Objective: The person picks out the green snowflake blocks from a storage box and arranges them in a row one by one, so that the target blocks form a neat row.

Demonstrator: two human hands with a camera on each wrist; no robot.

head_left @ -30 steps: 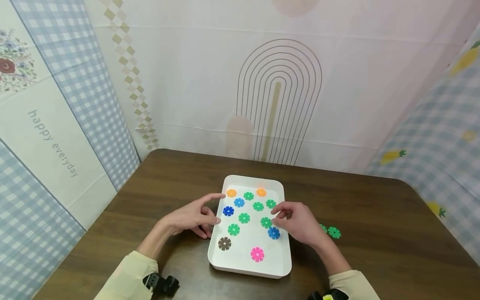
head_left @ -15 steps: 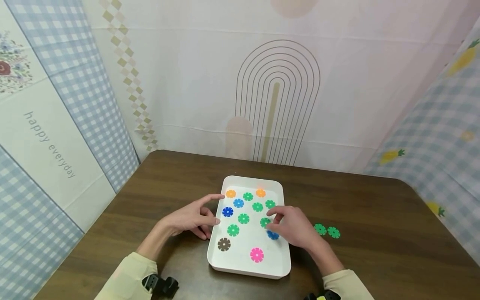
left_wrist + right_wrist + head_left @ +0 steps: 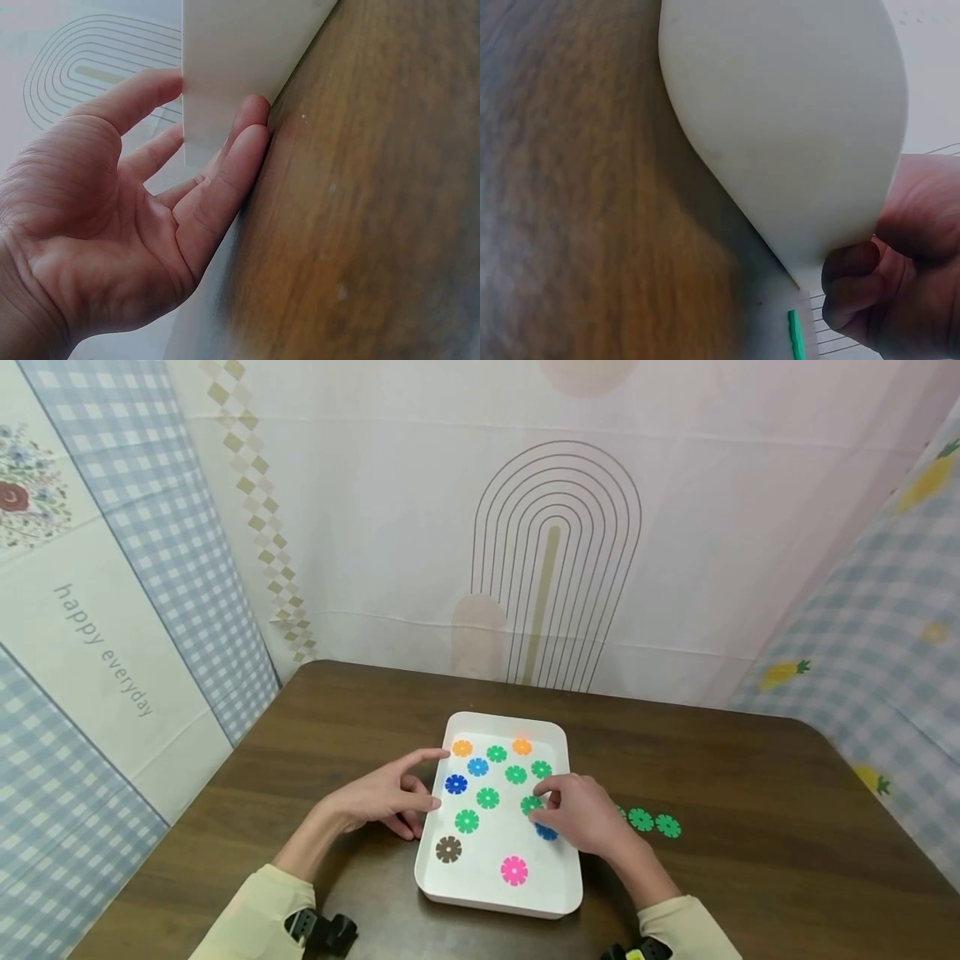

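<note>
A white tray holds several flat, notched plastic discs. My left hand rests at its left side, index fingertip and thumb at the rim. In the left wrist view, other fingertips of the left hand touch the tray wall low down. Over the right rim reaches my right hand, index finger and thumb apart at either side of a green disc. It partly covers a blue disc. In the right wrist view, the right hand's lower fingers are curled by the tray.
Green discs lie in a row on the brown table, right of the tray; one is mostly hidden behind my right hand. In the tray are a pink disc, a brown disc and orange discs. Patterned cloths hang behind.
My right hand has moved left and slightly down, with its index finger and thumb now around the green disc. The left hand has stayed at the tray's side. No disc has visibly moved.
</note>
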